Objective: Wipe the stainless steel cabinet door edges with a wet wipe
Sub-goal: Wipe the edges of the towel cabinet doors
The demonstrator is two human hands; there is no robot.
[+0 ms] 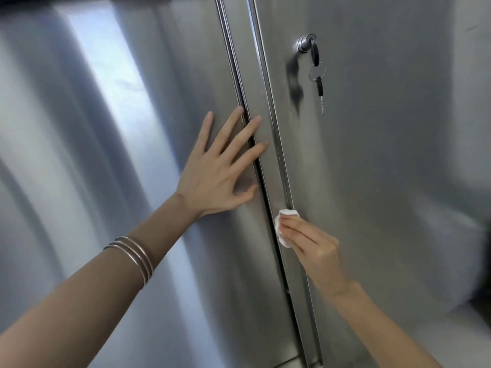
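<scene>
Down at the centre seam, where the two steel doors meet, the right hand (313,245) has the wet wipe (289,212) folded into a small white pad, pinched between thumb and fingertips and pressed against the raised edge strip (276,144) of the right door (385,155). The wipe sits on the lower half of that strip, well below the lock (305,45) and its hanging keys (319,78).

The left hand (215,171) holds nothing: fingers straight and spread, palm flat on the left door (106,128), fingertips reaching over the dark gap, apparently bracing the panel. Three bangles (132,257) sit on that forearm.

How far along? I'd call it mid-job. The wipe is working one spot of one vertical edge. The steel shows no clear wet trail, so which parts of the strip have been cleaned cannot be told. A long run of strip stretches above the wipe and a shorter one below. The left door's matching edge looks untouched by the cloth, and the top and outer edges are out of view. Plenty to go, by my reckoning.
</scene>
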